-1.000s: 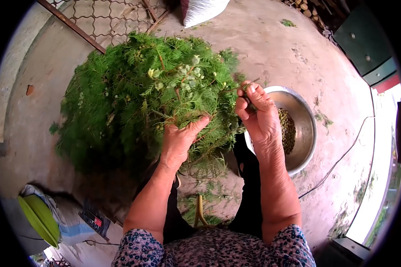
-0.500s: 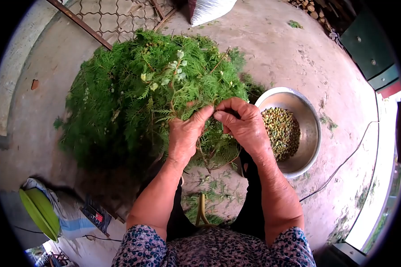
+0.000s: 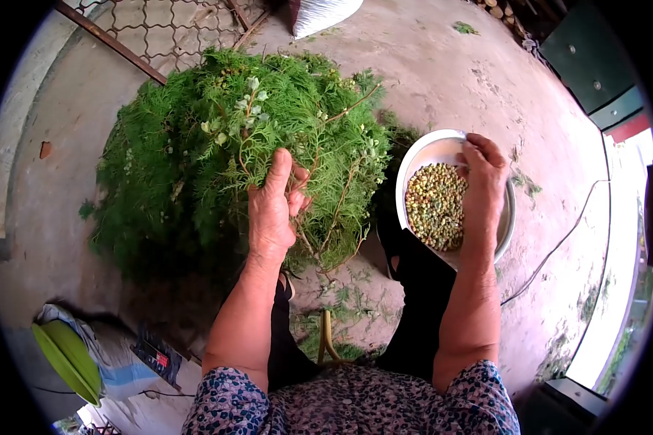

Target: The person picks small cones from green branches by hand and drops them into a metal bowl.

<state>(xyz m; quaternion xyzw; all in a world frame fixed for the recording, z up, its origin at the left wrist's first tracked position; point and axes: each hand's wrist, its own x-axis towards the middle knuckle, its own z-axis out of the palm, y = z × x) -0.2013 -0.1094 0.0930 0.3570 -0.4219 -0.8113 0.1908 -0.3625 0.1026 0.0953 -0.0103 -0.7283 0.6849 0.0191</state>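
Note:
A large heap of feathery green arborvitae branches point(image 3: 167, 159) lies in front of me. My left hand point(image 3: 276, 206) is at its near edge, fingers curled round an arborvitae branch point(image 3: 241, 148) and thumb pointing up. Pale green cones point(image 3: 252, 94) sit near the top of that branch. To the right stands a metal bowl point(image 3: 509, 217), partly filled with small green and brownish cones or seeds point(image 3: 434, 203). Over the bowl's right side is my right hand point(image 3: 484, 174), its fingers bent inward; whatever is between the fingertips, if anything, is hidden.
A metal grille point(image 3: 167, 32) and a white sack point(image 3: 323, 16) are beyond the heap. A thin cable point(image 3: 559, 261) crosses the floor at right. Left of my legs are a lime-green basin point(image 3: 65, 362) and bags. A dark green cabinet point(image 3: 591, 61) stands far right.
My right hand has left the branch beside my left hand and moved right, over the bowl. My left hand has shifted slightly left and keeps its branch.

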